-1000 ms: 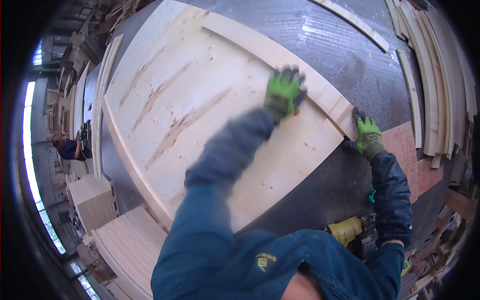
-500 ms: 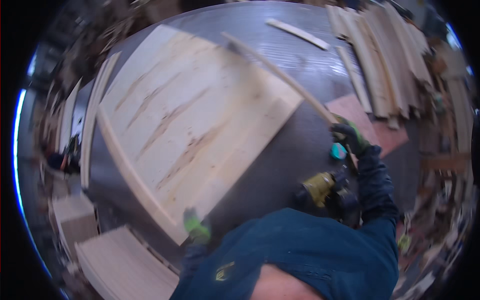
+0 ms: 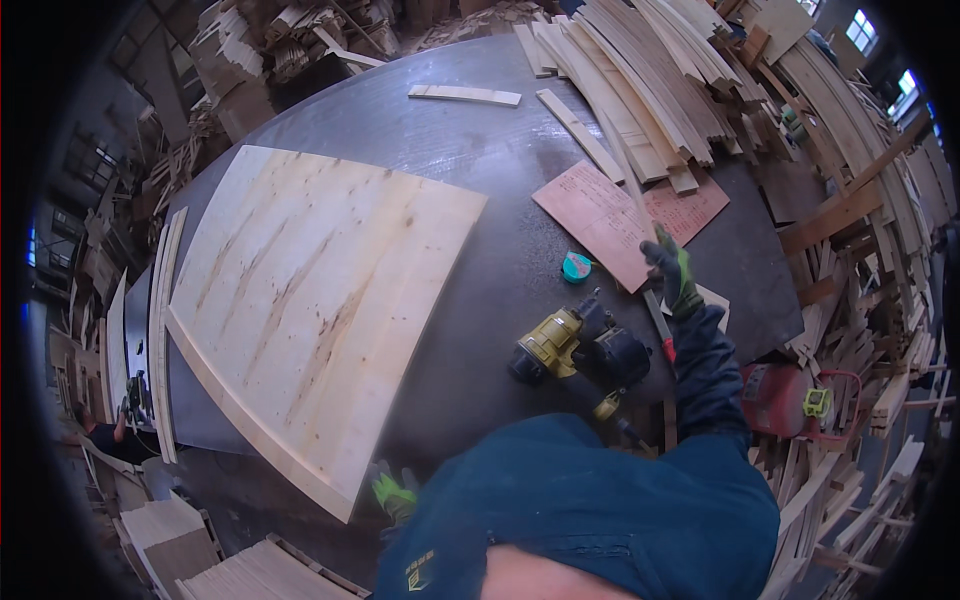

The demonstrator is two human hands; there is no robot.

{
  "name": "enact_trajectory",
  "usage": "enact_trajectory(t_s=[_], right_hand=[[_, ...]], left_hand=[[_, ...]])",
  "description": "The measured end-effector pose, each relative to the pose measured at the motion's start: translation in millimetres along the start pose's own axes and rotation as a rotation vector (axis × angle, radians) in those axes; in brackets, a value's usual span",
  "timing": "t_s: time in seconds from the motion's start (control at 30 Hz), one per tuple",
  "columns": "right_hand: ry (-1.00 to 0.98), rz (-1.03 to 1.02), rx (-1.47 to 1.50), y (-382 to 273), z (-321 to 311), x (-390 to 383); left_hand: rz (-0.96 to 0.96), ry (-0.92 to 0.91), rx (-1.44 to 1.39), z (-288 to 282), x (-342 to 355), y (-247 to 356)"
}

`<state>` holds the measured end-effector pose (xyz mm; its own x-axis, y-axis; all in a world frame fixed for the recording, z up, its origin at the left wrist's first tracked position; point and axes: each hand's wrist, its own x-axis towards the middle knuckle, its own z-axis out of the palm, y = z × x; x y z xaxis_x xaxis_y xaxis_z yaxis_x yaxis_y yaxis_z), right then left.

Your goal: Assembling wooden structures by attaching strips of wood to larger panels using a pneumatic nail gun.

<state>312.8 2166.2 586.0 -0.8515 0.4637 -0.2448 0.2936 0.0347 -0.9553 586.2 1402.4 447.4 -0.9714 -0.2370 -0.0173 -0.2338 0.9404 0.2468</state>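
My right hand (image 3: 676,275), in a grey and green glove, is closed round a long thin wooden strip (image 3: 630,180). The strip points away from me, across the pink written-on boards (image 3: 590,212) and toward the plank stack. My left hand (image 3: 394,492), gloved the same way, is open with fingers apart, beside the near corner of a large pale wooden panel (image 3: 310,290). A wooden batten (image 3: 255,425) runs along the panel's left edge. Between my hands and nearer the right lie a yellow and black nail gun (image 3: 570,345) and a small teal round object (image 3: 577,266).
A stack of long planks (image 3: 640,90) covers the far right of the dark table (image 3: 480,230). Two short slats (image 3: 465,95) (image 3: 580,135) lie near it. Long strips (image 3: 168,330) line the left edge. Beyond the right edge stands a red tank (image 3: 775,400) among wood offcuts.
The wooden strip has swung right, from above the panel to over the pink boards. The whole view has turned, so the panel appears farther left. My left hand has come off the panel's corner.
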Motion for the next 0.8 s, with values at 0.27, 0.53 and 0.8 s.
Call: enact_trajectory(t_s=[0.27, 0.53, 0.8], right_hand=[[-0.174, 0.014, -1.187, 34.3, 5.9, 153.5], [-0.33, -0.421, -1.045, 134.7, -24.9, 154.2], [-0.042, -0.568, -1.027, 243.5, -75.3, 244.5]], left_hand=[[0.032, 0.204, 0.07, -7.1, -64.6, 18.2], [-0.455, 0.105, 0.158, 4.5, -170.6, 6.9], [-0.706, 0.361, 0.094, 33.1, -133.2, -114.4]])
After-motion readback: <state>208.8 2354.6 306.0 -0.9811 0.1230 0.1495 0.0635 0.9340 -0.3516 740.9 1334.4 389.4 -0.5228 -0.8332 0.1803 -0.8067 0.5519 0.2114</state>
